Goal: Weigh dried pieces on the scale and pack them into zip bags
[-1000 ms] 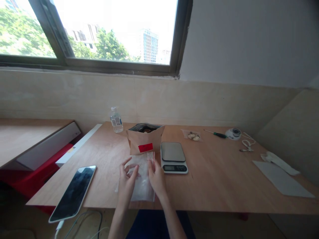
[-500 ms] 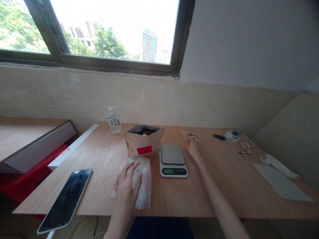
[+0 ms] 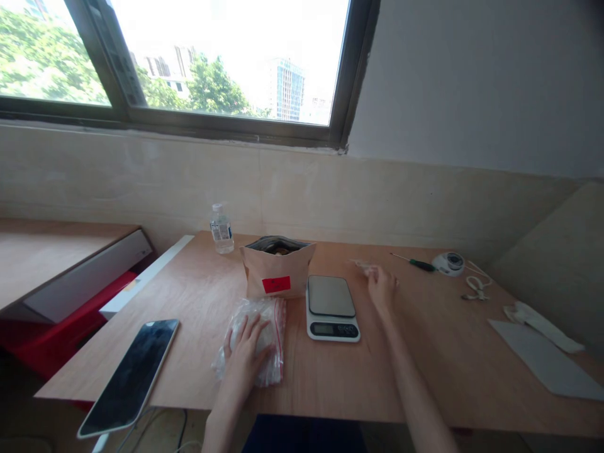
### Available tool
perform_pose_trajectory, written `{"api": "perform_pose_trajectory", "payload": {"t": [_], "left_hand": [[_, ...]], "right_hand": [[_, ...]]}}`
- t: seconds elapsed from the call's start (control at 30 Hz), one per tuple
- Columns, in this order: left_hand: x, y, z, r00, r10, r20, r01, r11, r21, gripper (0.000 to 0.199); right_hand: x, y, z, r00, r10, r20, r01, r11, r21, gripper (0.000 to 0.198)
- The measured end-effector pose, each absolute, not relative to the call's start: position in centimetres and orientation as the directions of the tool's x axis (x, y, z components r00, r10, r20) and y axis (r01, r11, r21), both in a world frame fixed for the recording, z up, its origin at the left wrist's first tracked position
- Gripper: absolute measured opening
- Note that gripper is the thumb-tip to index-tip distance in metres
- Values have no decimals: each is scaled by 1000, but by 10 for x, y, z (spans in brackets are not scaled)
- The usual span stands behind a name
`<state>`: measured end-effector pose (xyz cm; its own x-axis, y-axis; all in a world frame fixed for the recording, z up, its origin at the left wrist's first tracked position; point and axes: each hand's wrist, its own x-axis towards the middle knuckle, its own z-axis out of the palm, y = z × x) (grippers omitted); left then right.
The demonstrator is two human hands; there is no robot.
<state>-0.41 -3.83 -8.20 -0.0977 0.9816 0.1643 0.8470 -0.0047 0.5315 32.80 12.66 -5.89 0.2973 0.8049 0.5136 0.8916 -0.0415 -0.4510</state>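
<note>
While the left hand [image 3: 248, 346] lies with fingers spread on the clear zip bags [image 3: 276, 328] near the front of the worktop [image 3: 321, 384], the right hand [image 3: 383, 288] is well apart from it, at the small clear bag [image 3: 362, 265] behind and right of the scale [image 3: 331, 299]; whether its fingers are closed on that bag cannot be told. Between the two hands sits the scale, and just beside it the open brown pouch [image 3: 259, 267] stands upright behind the zip bags. A bottle [image 3: 221, 229] stands farther back on the left. To the right of the right hand are a green-handled screwdriver [image 3: 421, 265], a white dome-shaped device [image 3: 443, 264] and a white cable [image 3: 477, 286]. At front left, the lower end of a phone [image 3: 132, 374] reaches past the near edge. A wall [image 3: 302, 189] rises behind the back edge, and the widest room for moving runs from the right forearm to the white sheet [image 3: 542, 358].
</note>
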Motion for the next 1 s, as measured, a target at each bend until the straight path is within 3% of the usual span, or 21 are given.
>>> {"api": "perform_pose_trajectory", "payload": {"t": [0.03, 0.13, 0.27, 0.4, 0.5, 0.6, 0.7, 0.8, 0.93, 1.0], "left_hand": [[-3, -37, -79, -106, 980, 169, 837, -3, 547, 36], [9, -37, -63, -164, 962, 217, 786, -6, 619, 27], [37, -51, -29, -120, 952, 281, 585, -161, 795, 26], [55, -70, -3, 99, 981, 167, 246, -187, 951, 32], [55, -76, 1, 226, 969, 98, 180, -140, 974, 25], [51, -78, 0, 341, 939, 37, 112, -79, 991, 34], [50, -81, 1, 425, 905, -29, 62, 3, 998, 33], [53, -86, 2, 435, 898, -64, 52, 45, 998, 30], [60, -83, -1, 315, 949, -12, -24, 21, 999, 30], [64, -79, -3, 213, 977, 17, -65, -3, 998, 31]], "right_hand": [[327, 110, -51, 336, 775, 535, 873, -44, -485, 29], [313, 51, -24, 522, 638, 566, 651, 131, -747, 29], [270, -24, -1, 606, 709, 360, 275, 238, -931, 31], [228, -58, -3, 517, 838, 173, -29, 220, -975, 33], [213, -63, -6, 445, 891, 85, -159, 173, -972, 36], [208, -63, -4, 429, 903, 6, -241, 121, -963, 39], [206, -62, -6, 391, 919, -44, -255, 63, -965, 40], [203, -59, -18, 382, 924, -18, -147, 42, -988, 43], [195, -58, -26, 555, 792, 254, 197, 172, -965, 51], [191, -63, -21, 456, 822, 342, 311, 213, -926, 38]]}}
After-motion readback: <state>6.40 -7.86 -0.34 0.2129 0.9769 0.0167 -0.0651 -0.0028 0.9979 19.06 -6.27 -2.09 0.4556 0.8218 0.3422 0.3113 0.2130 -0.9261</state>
